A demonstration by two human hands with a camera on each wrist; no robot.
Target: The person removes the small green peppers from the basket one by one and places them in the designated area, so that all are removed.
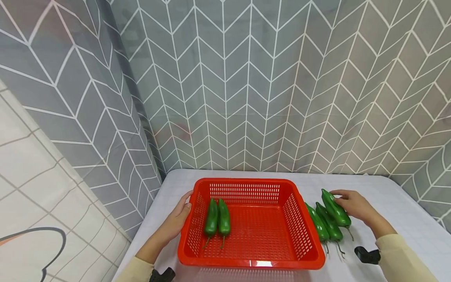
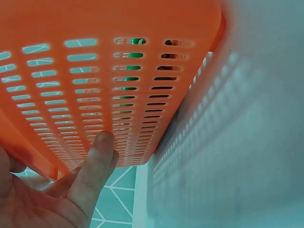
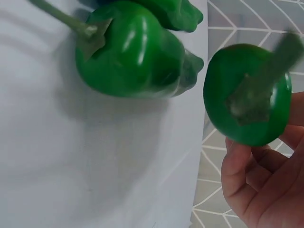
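- Head view: the right grip (image 1: 354, 204) pinches a green chili pepper (image 1: 337, 211) by its tip half, right of the red plastic basket (image 1: 257, 229), beside two loose peppers (image 1: 328, 226); holding it there probably leaves the stem end free.
- Clasping nothing, the left grip (image 1: 175, 222) has its fingers extended against the basket's outer side, presumably to steady it on the white surface (image 1: 384, 196).
- Two basket peppers (image 1: 211, 220) lie side by side near its left side, stems toward the near rim, perhaps aligned deliberately.
- Right wrist view: the pinched pepper appears stem-end on, hiding its tip; its stem blurs, and the frame crops one loose pepper.
- Left wrist view: basket contents show only as green slivers through slots.
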